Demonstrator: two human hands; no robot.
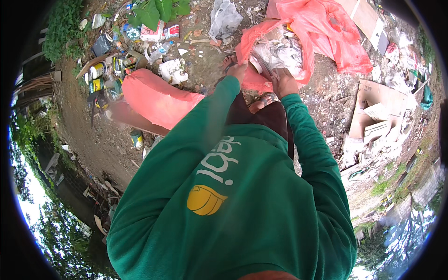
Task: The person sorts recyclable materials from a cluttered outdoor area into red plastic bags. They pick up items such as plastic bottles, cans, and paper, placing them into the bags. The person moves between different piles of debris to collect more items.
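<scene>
A red plastic bag [305, 56] lies open on the ground before my feet, with crumpled white plastic and paper waste [280, 53] inside its mouth. At the left side of the mouth, my left hand [238, 72] has its fingers closed on the bag's rim. My right hand [284, 83] is closed at the near rim, to the right of the left hand. A thin greyish strip [264, 65] runs up to its fingertips; whether that hand also grips it, I cannot tell.
A filled red bag [156, 98] lies at the left. Beyond it are discarded cans [96, 70], bottles and a white crumpled piece [173, 71]. A clear plastic bag [224, 19] lies farther off. At the right sits an open cardboard box [380, 109] amid scattered rubbish.
</scene>
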